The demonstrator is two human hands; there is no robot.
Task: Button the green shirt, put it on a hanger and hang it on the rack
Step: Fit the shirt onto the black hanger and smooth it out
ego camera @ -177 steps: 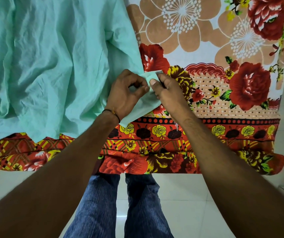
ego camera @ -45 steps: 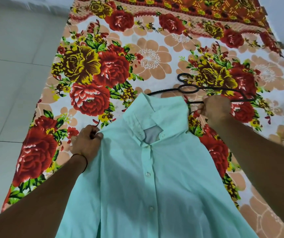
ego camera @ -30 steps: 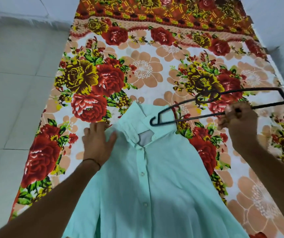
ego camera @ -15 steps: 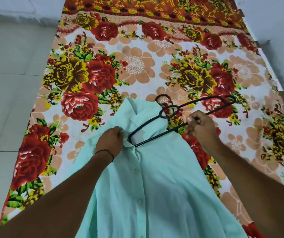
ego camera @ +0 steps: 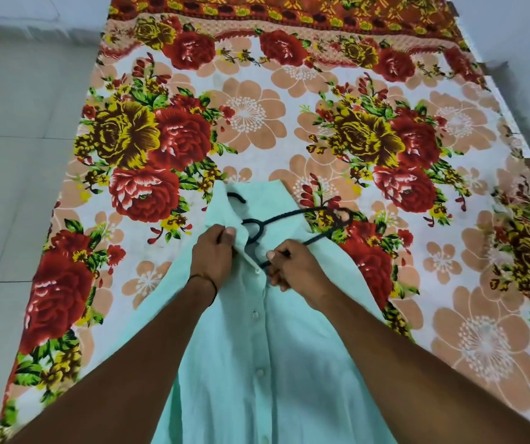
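Note:
The green shirt lies buttoned, front up, on the floral bed sheet, collar pointing away from me. A black wire hanger sits at the collar: its left part is inside the neck opening, its right arm sticks out over the sheet, its hook shows above the collar. My left hand pinches the left side of the collar and holds it lifted. My right hand grips the hanger's lower bar just right of the top button.
Pale tiled floor runs along the left of the bed. A light wall borders the bed at the right and far end. No rack is in view.
My right hand has pushed the hanger left and down, so its left end has gone into the neck opening. My left hand has shifted from pressing the shirt to lifting the collar.

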